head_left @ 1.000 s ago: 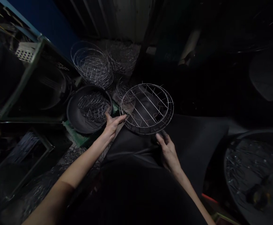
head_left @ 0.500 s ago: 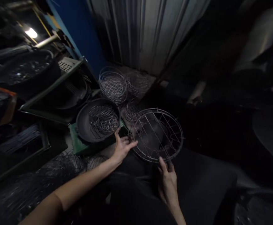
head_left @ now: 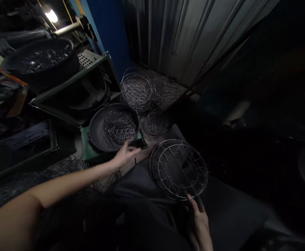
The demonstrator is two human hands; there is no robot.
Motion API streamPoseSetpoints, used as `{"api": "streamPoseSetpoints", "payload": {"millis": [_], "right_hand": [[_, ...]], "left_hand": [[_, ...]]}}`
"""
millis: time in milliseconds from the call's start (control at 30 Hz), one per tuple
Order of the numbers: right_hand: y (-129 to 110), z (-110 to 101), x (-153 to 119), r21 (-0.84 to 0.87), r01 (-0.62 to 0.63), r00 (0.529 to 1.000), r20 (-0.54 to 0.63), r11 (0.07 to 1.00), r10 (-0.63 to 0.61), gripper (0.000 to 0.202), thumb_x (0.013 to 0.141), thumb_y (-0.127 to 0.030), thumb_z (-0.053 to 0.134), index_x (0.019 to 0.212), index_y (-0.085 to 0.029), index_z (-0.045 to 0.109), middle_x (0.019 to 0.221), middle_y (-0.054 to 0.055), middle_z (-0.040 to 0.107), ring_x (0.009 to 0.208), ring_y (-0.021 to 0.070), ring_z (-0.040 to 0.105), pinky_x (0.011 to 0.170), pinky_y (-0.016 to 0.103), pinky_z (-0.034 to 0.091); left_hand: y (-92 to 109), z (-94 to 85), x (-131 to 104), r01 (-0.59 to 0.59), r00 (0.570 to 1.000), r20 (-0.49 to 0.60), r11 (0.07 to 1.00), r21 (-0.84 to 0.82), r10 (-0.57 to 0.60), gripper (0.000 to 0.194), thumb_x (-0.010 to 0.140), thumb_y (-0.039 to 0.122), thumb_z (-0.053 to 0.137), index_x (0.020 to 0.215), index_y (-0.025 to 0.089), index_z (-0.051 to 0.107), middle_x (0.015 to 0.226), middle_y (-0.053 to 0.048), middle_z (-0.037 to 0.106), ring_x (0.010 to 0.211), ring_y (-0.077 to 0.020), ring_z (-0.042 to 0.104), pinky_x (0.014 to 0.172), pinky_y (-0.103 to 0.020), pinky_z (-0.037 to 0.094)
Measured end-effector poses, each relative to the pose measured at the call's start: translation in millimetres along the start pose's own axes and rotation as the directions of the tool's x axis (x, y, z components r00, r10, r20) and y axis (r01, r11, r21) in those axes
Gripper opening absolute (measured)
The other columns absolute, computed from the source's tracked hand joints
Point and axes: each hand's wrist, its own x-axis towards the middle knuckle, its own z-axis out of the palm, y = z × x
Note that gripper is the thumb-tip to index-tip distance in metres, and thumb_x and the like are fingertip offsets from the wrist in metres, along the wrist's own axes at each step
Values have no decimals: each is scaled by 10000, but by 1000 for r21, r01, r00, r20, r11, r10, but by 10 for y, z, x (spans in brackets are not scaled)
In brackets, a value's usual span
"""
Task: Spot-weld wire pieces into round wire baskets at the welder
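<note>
A round wire rack (head_left: 183, 167), with an outer ring, an inner ring and cross wires, lies tilted over the dark cloth at my lap. My right hand (head_left: 199, 217) is closed on its near rim, thumb uppermost. Apart from the rack, my left hand (head_left: 126, 156) is at the near edge of a black basin (head_left: 96, 134), its fingers stretched out and nothing seen in them. Inside the basin lies a heap of bent wire pieces (head_left: 122, 129). The basin rests on a green crate (head_left: 87, 153).
Stacks of round wire racks (head_left: 136, 90) stand on the floor by a corrugated metal wall (head_left: 165, 42). A smaller wire pile (head_left: 156, 122) lies nearer. At left, a large black tub (head_left: 41, 76) of small parts sits above a tilted crate (head_left: 63, 113). The right side is very dark.
My left hand has let go of the wire rack and moved left to the basin's edge. The rack, still in my right hand, is lower in view. The view has shifted.
</note>
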Motion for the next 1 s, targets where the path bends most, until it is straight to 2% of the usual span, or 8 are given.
{"api": "streamPoseSetpoints", "payload": {"millis": [100, 233, 333, 500, 567, 767, 900, 1000], "right_hand": [[1, -2, -1, -33, 41, 999, 22, 999, -41, 902, 643, -412, 747, 1418, -267, 310, 1063, 26, 676, 1067, 226, 612, 864, 332, 536], [-54, 18, -56, -136, 119, 993, 30, 983, -116, 982, 657, -460, 738, 1458, -258, 207, 1136, 32, 645, 1123, 205, 576, 920, 316, 496], [-96, 33, -83, -174, 132, 991, 5, 976, -133, 1055, 623, -494, 753, 1470, -268, 165, 1187, 41, 615, 1147, 215, 558, 944, 324, 477], [-290, 67, -111, -166, 164, 984, -46, 973, -173, 1150, 572, -532, 775, 1483, -300, 112, 1190, 51, 607, 1114, 244, 579, 962, 383, 460], [-457, 66, -113, -177, 205, 975, -50, 963, -217, 1182, 555, -530, 790, 1487, -300, 100, 1170, 65, 617, 1089, 256, 593, 960, 400, 458], [-1074, -56, 46, -252, 382, 922, 42, 889, -384, 1191, 579, -504, 797, 1493, -287, 65, 1090, 83, 656, 1028, 264, 623, 928, 428, 474], [-1412, -42, 129, -253, 423, 906, 132, 870, -402, 1174, 593, -490, 798, 1494, -284, 73, 1043, 83, 675, 965, 259, 649, 870, 407, 508], [-1606, 30, 134, -215, 448, 892, 180, 868, -416, 1199, 572, -469, 817, 1496, -259, 84, 960, 86, 688, 866, 261, 671, 828, 413, 524]], "left_hand": [[396, 27, 429, -157, 980, 130, 986, 60, 148, 677, 638, 346, 773, 1232, 180, 494, 1014, -102, 643, 978, -206, 626, 951, -381, 429], [801, 398, 852, -183, 896, 435, 965, 187, 85, 920, 446, 183, 848, 1288, 192, 476, 865, -60, 673, 859, -207, 666, 829, -343, 496], [926, 596, 986, -156, 810, 586, 969, 194, 13, 972, 384, 103, 840, 1284, 174, 480, 695, -3, 666, 671, -207, 678, 686, -325, 529], [981, 563, 1001, -155, 772, 635, 960, 235, -31, 1097, 429, 66, 826, 1405, 162, 333, 687, -27, 677, 679, -225, 680, 679, -332, 533], [991, 523, 986, -144, 776, 630, 959, 246, -45, 1085, 489, 85, 816, 1430, 188, 285, 737, -34, 683, 690, -206, 679, 728, -334, 529], [956, 513, 935, -97, 859, 511, 972, 214, -27, 983, 612, 179, 792, 1428, 211, 244, 892, -56, 679, 775, -176, 676, 871, -374, 495], [908, 522, 849, -131, 916, 399, 962, 238, 26, 983, 669, 341, 762, 1439, 233, 162, 880, -51, 665, 723, -165, 670, 798, -351, 517], [932, 538, 785, -95, 942, 336, 978, 184, 28, 980, 680, 379, 745, 1432, 259, 129, 952, -66, 647, 694, -149, 665, 740, -318, 526]]}}
